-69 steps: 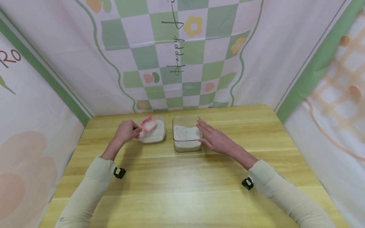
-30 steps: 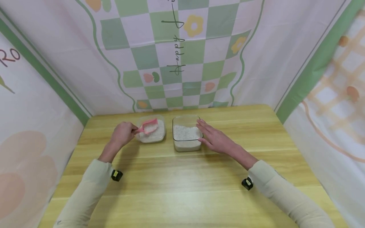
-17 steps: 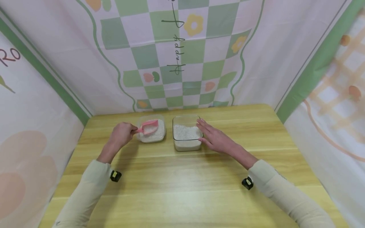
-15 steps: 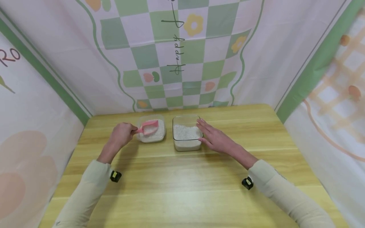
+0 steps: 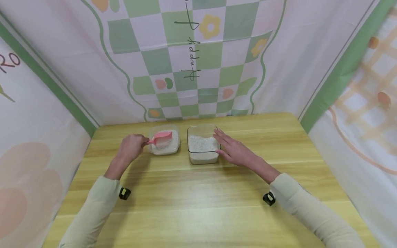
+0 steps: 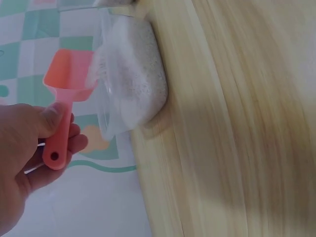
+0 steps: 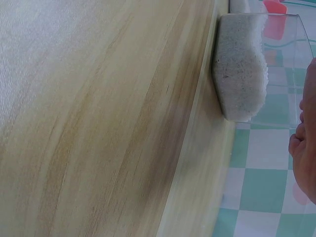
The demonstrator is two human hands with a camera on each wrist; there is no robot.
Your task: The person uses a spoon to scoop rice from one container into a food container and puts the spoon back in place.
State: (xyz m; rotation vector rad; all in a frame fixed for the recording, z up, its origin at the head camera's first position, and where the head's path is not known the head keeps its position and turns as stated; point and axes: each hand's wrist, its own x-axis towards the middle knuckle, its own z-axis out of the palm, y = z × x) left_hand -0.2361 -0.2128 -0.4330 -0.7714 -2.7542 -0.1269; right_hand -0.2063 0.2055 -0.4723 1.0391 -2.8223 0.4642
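Note:
My left hand (image 5: 132, 147) grips the handle of a pink scoop (image 6: 71, 74), its thumb laid along the top. The scoop is tilted on its side above a small clear plastic container (image 6: 105, 111), and white grains spill from its mouth. Those grains, which look like rice, nearly fill this container. To its right stands a larger glass container (image 5: 204, 158), a bit over half full of similar white grains (image 7: 242, 69) with an uneven top. Fingers straight, my right hand (image 5: 234, 150) rests on the right rim of the glass container.
Both containers stand near the back edge of a wooden table (image 5: 198, 206). A patterned curtain (image 5: 198, 62) hangs right behind that edge, and more cloth hangs at both sides. Black wrist cameras (image 5: 124, 193) sit at the sleeve cuffs.
The scoop was first low in the small container, then lifted level with grains in it. Now it has tipped over and grains fall out. The right hand has stayed put.

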